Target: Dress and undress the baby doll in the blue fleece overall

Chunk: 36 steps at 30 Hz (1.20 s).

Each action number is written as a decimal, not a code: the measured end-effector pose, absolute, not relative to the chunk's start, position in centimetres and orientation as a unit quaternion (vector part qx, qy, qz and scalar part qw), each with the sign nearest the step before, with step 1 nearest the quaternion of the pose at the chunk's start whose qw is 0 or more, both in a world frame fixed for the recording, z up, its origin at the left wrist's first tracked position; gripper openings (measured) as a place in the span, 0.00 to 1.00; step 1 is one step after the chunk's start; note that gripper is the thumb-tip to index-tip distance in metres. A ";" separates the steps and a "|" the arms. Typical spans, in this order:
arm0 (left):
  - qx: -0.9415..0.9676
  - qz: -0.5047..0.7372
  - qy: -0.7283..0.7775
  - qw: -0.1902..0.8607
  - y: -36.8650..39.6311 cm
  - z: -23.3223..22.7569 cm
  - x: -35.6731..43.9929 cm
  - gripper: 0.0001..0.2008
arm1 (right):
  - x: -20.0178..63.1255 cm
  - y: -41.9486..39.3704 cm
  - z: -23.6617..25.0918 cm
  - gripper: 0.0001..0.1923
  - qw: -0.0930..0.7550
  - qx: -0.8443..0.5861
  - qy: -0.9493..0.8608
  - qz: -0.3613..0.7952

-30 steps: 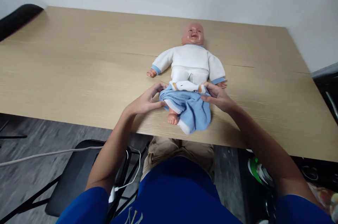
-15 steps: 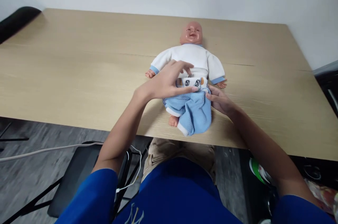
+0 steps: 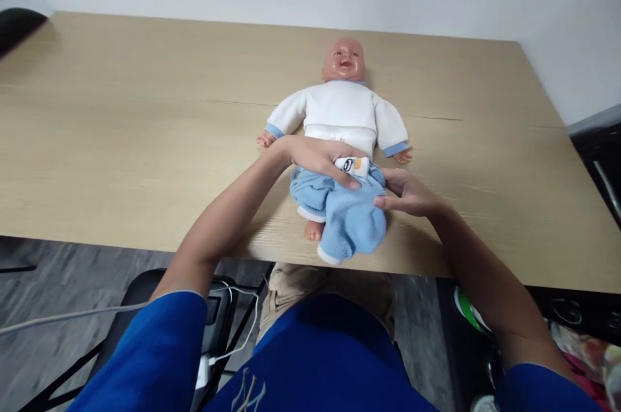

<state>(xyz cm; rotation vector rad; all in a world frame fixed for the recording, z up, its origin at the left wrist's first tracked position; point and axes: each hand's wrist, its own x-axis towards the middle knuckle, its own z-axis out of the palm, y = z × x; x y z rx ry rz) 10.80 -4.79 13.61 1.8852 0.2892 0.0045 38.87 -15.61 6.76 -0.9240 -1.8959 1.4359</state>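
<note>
Blue trousers [image 3: 347, 218] bunched low on doll [image 3: 342, 108] atop tabletop [image 3: 145, 127], waist undone; left hand [image 3: 320, 158] pressing flat, fingers unclenched, right hand [image 3: 405, 192] pinching waistband.

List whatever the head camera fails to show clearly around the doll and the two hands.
- Doll: one foot is hidden inside the bunched blue trousers; only one bare foot shows.
- Nappy: mostly covered by the left hand, so its fastening cannot be seen.
- Right hand: its fingertips are pressed into the trousers; the grip cannot be judged.
- Floor items under the table, at lower right: blurred and cut by the picture's edge.
</note>
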 end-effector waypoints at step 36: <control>0.754 -0.079 0.042 0.651 -4.8 12.3 10.1 0.27 | 39.8 -16.9 7.5 0.27 0.263 -0.364 -0.595 0.667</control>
